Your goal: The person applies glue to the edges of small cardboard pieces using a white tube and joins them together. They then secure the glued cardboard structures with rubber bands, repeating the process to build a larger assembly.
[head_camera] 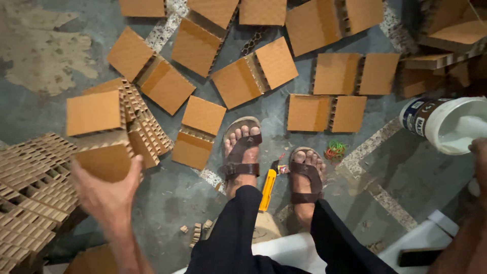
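While the grey concrete floor (pixel 167 193), patched pale at the upper left and crossed by speckled stone strips, takes up most of the view, flat brown squares of corrugated cardboard (pixel 203 43) lie scattered over its far half, many joined in pairs by a ribbed honeycomb edge. At the left edge sits a large stack of honeycomb cardboard lattice (pixel 30 193), its open cells facing up. Just beside it, a loose heap of folded cardboard pieces with zigzag edges (pixel 139 122) rests on the floor. The person's legs in black trousers (pixel 243 233) reach down from the bottom centre, and both feet in brown leather sandals (pixel 242 152) stand on the floor. A white plastic bucket (pixel 446 124) with white liquid inside tilts at the right edge, its mouth turned toward the camera; the right hand (pixel 479 152) is mostly out of view beside its rim, so I cannot tell whether it grips the bucket. The left hand (pixel 109 195) is closed with its fingers clamped on a small brown cardboard block with a honeycomb top (pixel 104 160), held above the floor next to the lattice stack. A yellow utility knife (pixel 268 190) lies between the feet, and a small tangle of coloured rubber bands (pixel 335 149) lies near the right foot.
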